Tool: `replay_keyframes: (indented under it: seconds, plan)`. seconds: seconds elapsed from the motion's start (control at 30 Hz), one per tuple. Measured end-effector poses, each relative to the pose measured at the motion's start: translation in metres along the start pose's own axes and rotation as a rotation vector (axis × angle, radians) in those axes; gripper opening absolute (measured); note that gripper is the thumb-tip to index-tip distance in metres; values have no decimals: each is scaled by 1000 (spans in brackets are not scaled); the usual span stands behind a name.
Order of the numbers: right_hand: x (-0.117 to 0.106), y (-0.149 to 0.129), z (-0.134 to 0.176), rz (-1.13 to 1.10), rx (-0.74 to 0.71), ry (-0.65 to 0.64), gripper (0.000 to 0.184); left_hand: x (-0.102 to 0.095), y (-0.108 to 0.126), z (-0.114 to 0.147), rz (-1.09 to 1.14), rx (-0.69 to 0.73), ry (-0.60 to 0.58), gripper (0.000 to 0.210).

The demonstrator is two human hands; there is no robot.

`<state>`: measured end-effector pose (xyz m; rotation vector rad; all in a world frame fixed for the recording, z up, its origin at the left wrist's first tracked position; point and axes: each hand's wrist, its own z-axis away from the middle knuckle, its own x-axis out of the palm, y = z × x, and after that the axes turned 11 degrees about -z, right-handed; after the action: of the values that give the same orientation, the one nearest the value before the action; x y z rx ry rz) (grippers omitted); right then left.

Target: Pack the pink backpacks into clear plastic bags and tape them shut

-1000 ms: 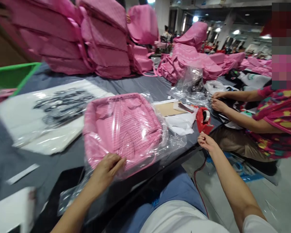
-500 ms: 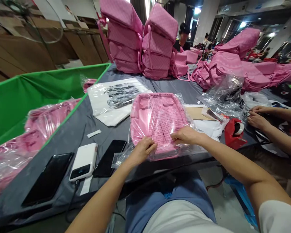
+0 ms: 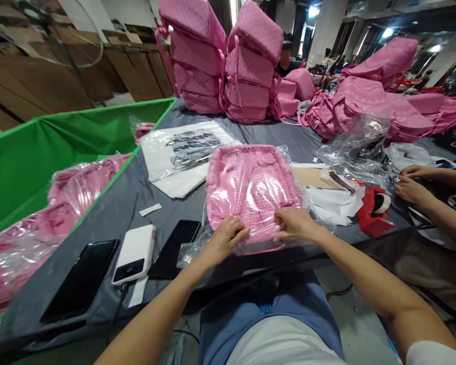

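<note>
A pink backpack [image 3: 251, 177] lies flat in front of me inside a clear plastic bag [image 3: 231, 205], which is wrinkled and shiny. At its near left edge my left hand [image 3: 228, 235] is closed, thumb against bent fingers, pinching the film. My right hand [image 3: 294, 224] rests at the near right part, its fingers curled into the film and the thumb lower down. What lies under the right fingertips is partly hidden. Loose film spreads out on both sides of the backpack.
Stacked pink backpacks [image 3: 247, 66] stand at the back. Left is a green-walled bin [image 3: 41, 132] with bagged pink items. Nearby lie printed white bags [image 3: 182, 152], two black phones [image 3: 81, 281], a white power bank [image 3: 135, 253] and a red tape dispenser [image 3: 374, 213]. A co-worker's hands [image 3: 414, 185] are at right.
My right hand has moved slightly toward me along the bag, and its thumb has come away from the fingers. My left hand stays near the same corner. The view has shifted slightly.
</note>
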<state>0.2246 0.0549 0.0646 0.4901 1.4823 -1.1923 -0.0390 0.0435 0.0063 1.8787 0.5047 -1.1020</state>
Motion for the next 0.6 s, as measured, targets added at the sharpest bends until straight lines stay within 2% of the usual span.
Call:
replay_keyframes:
  seconds: [0.07,0.13,0.2,0.27,0.37,0.43,0.47,0.53,0.57,0.6]
  plan:
    - [-5,-1,-12,7,62,-99,45,-6,2,14,-104,41,53,29]
    - [-11,1,-20,14,64,-169,43,-14,1,31,-243,58,168,24]
    - [-13,4,-23,9,50,-194,42,-20,-5,45,-360,14,282,19]
    - [-10,7,-22,-29,36,-144,43,-23,-12,52,-402,-57,314,17]
    - [-4,18,-9,-284,-70,8,45,-22,-21,49,-390,-131,241,18]
    - [-4,36,12,-582,-129,190,47,-20,-24,44,-379,-150,198,17]
    - [-7,50,28,-719,-106,342,49,-19,-24,42,-378,-155,187,17]
    - [-16,85,66,-841,78,792,50,-17,-24,40,-385,-160,181,18]
    - [-23,105,87,-813,220,1029,49,-16,-24,40,-395,-161,186,18]
    - [-30,126,109,-711,346,1204,47,-15,-24,40,-408,-163,197,19]
